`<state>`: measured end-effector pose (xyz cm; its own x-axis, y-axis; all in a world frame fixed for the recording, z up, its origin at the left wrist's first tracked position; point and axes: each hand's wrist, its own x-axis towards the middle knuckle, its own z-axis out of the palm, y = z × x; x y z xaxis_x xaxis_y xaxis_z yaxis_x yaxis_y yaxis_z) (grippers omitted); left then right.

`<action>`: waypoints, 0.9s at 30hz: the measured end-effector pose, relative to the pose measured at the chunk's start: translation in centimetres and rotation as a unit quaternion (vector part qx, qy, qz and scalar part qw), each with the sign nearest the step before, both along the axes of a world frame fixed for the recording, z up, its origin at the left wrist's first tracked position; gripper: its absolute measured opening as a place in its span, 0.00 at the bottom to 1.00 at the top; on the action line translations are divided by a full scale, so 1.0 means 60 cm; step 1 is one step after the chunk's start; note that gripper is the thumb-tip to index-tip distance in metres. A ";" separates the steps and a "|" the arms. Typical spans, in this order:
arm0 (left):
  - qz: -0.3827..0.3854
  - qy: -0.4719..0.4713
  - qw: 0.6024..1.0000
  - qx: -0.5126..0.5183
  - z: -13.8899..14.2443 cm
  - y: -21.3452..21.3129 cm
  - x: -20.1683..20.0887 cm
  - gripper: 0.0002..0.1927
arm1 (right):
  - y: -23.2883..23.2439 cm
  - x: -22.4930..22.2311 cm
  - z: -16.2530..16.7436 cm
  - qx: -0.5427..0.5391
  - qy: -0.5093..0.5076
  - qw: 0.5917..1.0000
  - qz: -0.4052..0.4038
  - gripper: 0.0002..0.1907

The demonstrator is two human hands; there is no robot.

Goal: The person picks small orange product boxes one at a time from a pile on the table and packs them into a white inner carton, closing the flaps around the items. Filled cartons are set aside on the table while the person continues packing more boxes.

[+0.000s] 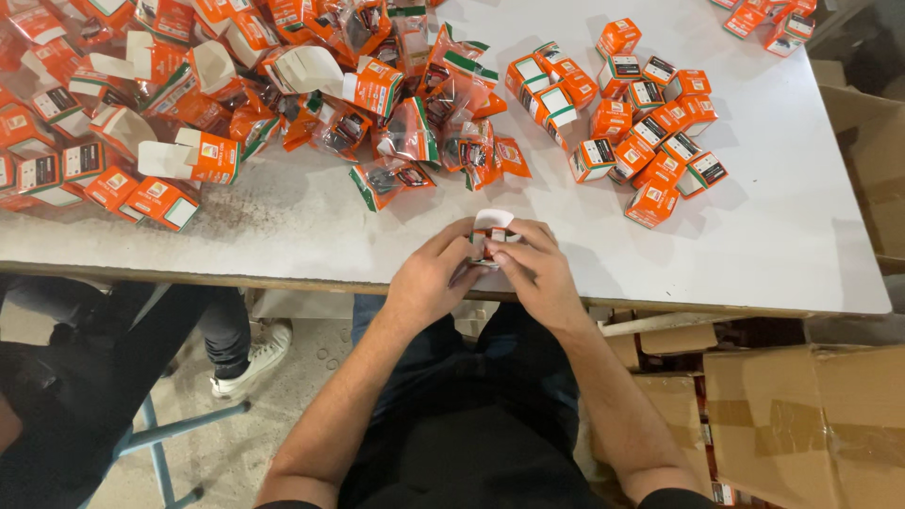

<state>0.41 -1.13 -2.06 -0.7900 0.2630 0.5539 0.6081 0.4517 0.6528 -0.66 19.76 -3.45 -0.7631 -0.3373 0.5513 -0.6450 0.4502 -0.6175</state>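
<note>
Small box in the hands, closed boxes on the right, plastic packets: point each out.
small box (491,224), head view, its open white flap
closed boxes (650,123), head view, middle of cluster
plastic packets (391,179), head view, front packet

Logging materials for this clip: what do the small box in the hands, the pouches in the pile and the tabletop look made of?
Small box: likely thin printed card, white flap folded open. Pouches: glossy clear plastic film, crinkled with glare. Tabletop: hard grey-white sheet, scuffed matte; material unclear.
</note>
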 end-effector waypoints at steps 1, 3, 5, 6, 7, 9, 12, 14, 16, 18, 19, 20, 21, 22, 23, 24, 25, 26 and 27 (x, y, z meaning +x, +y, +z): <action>0.006 0.004 1.000 0.001 0.001 0.003 -0.001 0.17 | 0.000 -0.001 -0.001 -0.007 -0.015 1.000 -0.008 0.13; 0.020 0.015 1.000 0.003 0.003 0.008 -0.003 0.18 | 0.001 -0.004 -0.001 -0.085 -0.111 0.990 -0.015 0.17; 0.026 0.038 0.999 -0.011 0.002 0.011 -0.004 0.19 | -0.001 -0.007 0.002 -0.222 -0.277 0.935 -0.016 0.26; 0.029 0.048 0.998 -0.018 0.000 0.012 -0.004 0.19 | 0.004 -0.010 0.007 -0.173 -0.245 0.954 0.015 0.22; 0.026 0.057 0.998 -0.018 -0.003 0.013 -0.003 0.21 | 0.012 -0.016 0.015 -0.122 -0.211 0.969 0.046 0.19; 0.023 0.077 0.997 -0.017 -0.009 0.012 -0.006 0.23 | 0.020 -0.020 0.026 -0.058 -0.141 0.984 0.093 0.17; 0.036 0.014 0.999 0.000 -0.019 0.013 -0.007 0.27 | 0.020 -0.017 0.031 -0.032 -0.065 0.992 0.107 0.16; 0.026 0.026 0.999 -0.002 -0.022 0.012 -0.008 0.27 | 0.013 -0.007 0.025 -0.033 -0.047 0.996 0.071 0.13; 0.021 0.035 0.999 -0.002 -0.022 0.013 -0.009 0.28 | 0.004 -0.002 0.018 -0.053 -0.056 0.996 0.032 0.12; 0.024 0.033 0.999 0.000 -0.020 0.013 -0.009 0.28 | -0.002 0.000 0.012 -0.059 -0.048 0.997 -0.003 0.10; 0.023 0.037 0.999 -0.002 -0.019 0.012 -0.009 0.29 | -0.004 0.001 0.011 -0.054 -0.036 0.998 -0.019 0.09; 0.021 0.041 0.999 -0.004 -0.017 0.012 -0.008 0.29 | -0.004 0.001 0.010 -0.050 -0.024 0.998 -0.036 0.07; 0.019 0.044 0.999 -0.006 -0.016 0.011 -0.008 0.30 | -0.003 0.000 0.011 -0.038 -0.033 0.998 -0.025 0.09; 0.021 0.046 0.999 -0.007 -0.015 0.010 -0.008 0.30 | -0.002 0.000 0.013 -0.026 -0.042 0.999 -0.013 0.11; 0.024 0.048 0.998 -0.009 -0.015 0.009 -0.007 0.29 | 0.000 0.000 0.015 -0.015 -0.051 0.999 -0.001 0.13; 0.028 0.051 0.998 -0.011 -0.015 0.008 -0.007 0.29 | 0.000 -0.001 0.017 -0.009 -0.028 1.000 0.010 0.15; 0.029 0.052 0.998 -0.011 -0.015 0.008 -0.007 0.29 | 0.000 -0.001 0.019 -0.003 -0.006 1.000 0.021 0.17; 0.028 0.053 0.998 -0.012 -0.014 0.007 -0.007 0.30 | 0.000 -0.001 0.020 0.002 0.016 0.999 0.031 0.19; 0.027 0.054 0.998 -0.012 -0.014 0.007 -0.007 0.30 | -0.001 -0.001 0.021 -0.016 -0.006 0.999 0.039 0.18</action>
